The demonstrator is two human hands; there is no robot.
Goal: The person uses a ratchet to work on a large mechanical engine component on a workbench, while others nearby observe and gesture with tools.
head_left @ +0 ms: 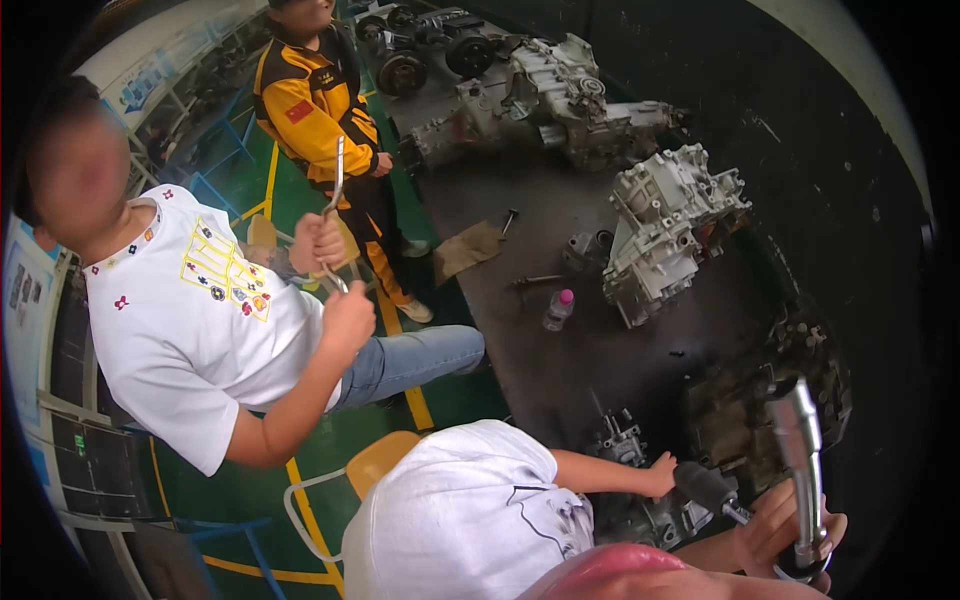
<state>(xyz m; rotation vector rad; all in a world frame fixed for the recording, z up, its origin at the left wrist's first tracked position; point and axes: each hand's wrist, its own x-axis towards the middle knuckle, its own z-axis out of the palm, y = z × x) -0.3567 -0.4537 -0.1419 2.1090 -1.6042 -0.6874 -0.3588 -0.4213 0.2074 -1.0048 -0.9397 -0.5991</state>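
My left hand (765, 525) is closed around an upright chrome socket wrench (803, 435) at the lower right; its cylindrical upper end rises above my fingers. I cannot make out my right hand. Just left sits a dark knurled cylinder (705, 485) on a metal shaft, beside another person's hand (657, 475), which reaches out from a white T-shirt (450, 500) over metal gear parts (620, 440). A blurred pink-red shape (610, 570) fills part of the bottom edge.
A person in white (170, 320) grips a bent metal bar (337, 180); another in yellow-black workwear (325, 140) stands behind. The dark bench (540, 360) bears transmission housings (660, 230), a pink-capped bottle (557, 312) and cardboard (465, 250). Chairs (385, 460) stand on the green floor.
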